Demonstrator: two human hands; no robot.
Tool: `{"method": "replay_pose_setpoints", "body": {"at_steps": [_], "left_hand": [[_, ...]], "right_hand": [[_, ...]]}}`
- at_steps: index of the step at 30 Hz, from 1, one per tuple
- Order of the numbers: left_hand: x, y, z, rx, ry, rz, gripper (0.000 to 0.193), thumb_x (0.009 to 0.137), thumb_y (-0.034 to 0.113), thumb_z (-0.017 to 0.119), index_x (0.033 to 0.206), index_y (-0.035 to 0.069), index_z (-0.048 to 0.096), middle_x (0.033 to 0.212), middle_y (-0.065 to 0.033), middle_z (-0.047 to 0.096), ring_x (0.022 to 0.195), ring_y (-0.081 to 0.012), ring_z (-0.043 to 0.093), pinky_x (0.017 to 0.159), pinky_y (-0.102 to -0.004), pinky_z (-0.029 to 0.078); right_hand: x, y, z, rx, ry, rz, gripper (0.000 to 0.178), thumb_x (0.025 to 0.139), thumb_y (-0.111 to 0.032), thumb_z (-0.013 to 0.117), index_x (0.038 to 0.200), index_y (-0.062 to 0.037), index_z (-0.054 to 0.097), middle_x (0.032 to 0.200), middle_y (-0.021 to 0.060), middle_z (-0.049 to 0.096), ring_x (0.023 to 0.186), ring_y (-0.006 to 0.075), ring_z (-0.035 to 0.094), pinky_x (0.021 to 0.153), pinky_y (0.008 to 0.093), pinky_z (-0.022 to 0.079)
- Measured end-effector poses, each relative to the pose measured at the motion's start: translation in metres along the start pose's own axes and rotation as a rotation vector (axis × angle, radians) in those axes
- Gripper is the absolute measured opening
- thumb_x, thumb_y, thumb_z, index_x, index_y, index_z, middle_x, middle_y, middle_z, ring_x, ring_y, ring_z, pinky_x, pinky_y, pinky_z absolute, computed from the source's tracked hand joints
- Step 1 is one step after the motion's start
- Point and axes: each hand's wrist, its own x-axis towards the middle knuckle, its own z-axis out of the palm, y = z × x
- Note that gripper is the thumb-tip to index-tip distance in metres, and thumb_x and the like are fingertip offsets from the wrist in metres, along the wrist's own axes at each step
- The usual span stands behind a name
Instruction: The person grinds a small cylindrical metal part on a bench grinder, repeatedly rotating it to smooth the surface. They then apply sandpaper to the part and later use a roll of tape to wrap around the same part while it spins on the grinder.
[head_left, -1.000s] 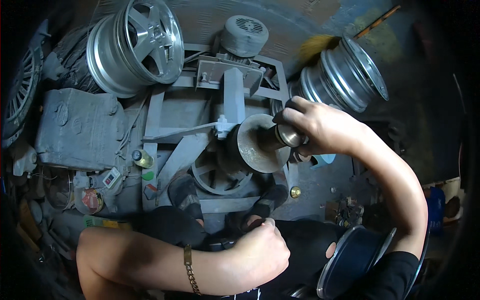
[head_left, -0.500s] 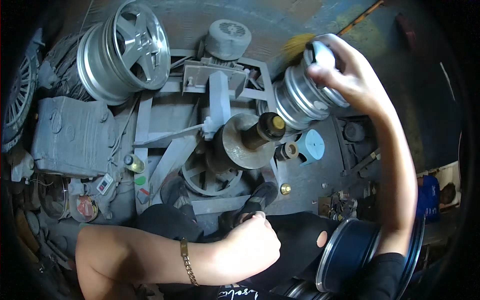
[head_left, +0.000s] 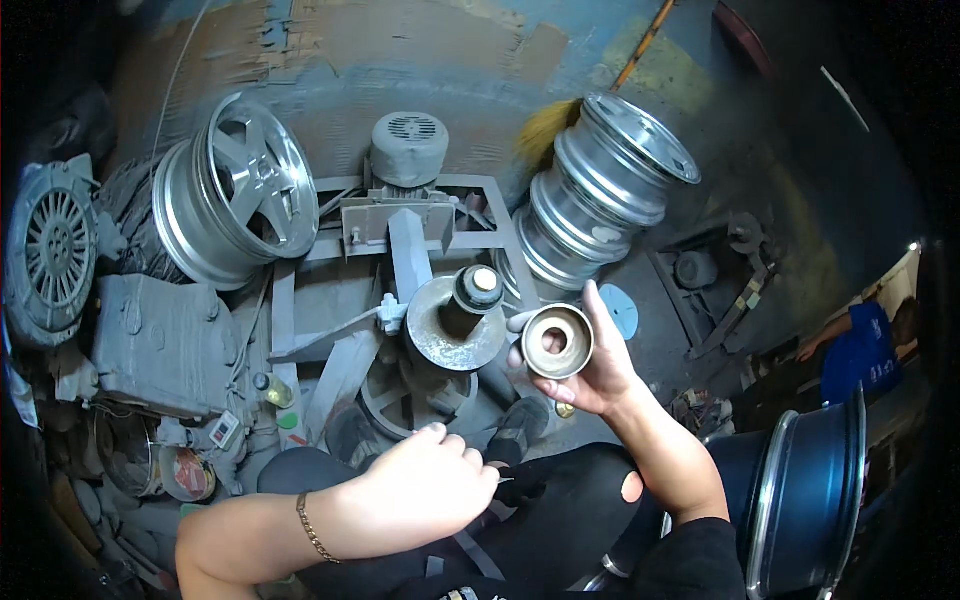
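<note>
My right hand holds a brass-coloured round metal cup with a hole in its centre. The cup's hollow side faces up, and it is just right of an upright spindle with a dark, pale-tipped top. Below that top is a round metal flange. My left hand is curled closed above my lap. A small pale tip shows by its fingers, but what it holds is hidden.
A dusty metal frame carries the spindle and a motor. Silver wheel rims stand on the left, others are stacked at the right. A blue stool, a blue rim and another person are on the right.
My right hand has come down from the stacked rims to beside the spindle, and the cup in it now shows clearly. My left hand has shifted left, still closed. The view has tilted.
</note>
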Motion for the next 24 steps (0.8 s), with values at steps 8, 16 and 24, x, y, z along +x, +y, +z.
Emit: {"method": "replay_pose_setpoints", "body": {"at_steps": [8, 16, 24], "left_hand": [[0.0, -0.018, -0.018, -0.265, 0.097, -0.065, 0.021, 0.093, 0.025, 0.068, 0.087, 0.006, 0.06, 0.079, -0.0085, 0.061, 0.078, -0.0269, 0.063, 0.074, -0.0375, 0.05], [0.006, -0.018, -0.024, -0.45, 0.171, -0.033, 0.018, 0.091, 0.02, 0.072, 0.09, 0.005, 0.061, 0.075, -0.0084, 0.06, 0.073, -0.0283, 0.061, 0.069, -0.0379, 0.05], [0.008, -0.019, -0.021, -0.403, 0.15, -0.033, 0.018, 0.089, 0.018, 0.072, 0.087, 0.006, 0.059, 0.074, -0.0076, 0.057, 0.072, -0.0273, 0.059, 0.068, -0.0382, 0.049]], "right_hand": [[-0.01, 0.009, -0.003, 0.1, -0.146, 0.052, 0.084, 0.104, -0.065, 0.021, 0.143, 0.0055, 0.044, 0.103, 0.0298, 0.067, 0.057, 0.0268, 0.067, 0.042, 0.028, 0.053], [-0.013, 0.008, -0.003, 0.161, -0.193, 0.116, 0.081, 0.104, -0.064, 0.02, 0.148, 0.002, 0.039, 0.102, 0.0369, 0.067, 0.053, 0.0333, 0.067, 0.04, 0.0311, 0.053], [-0.012, 0.009, -0.003, 0.17, -0.137, 0.1, 0.083, 0.104, -0.065, 0.018, 0.144, 0.0028, 0.045, 0.097, 0.0367, 0.067, 0.05, 0.0349, 0.066, 0.039, 0.0325, 0.052]]}}
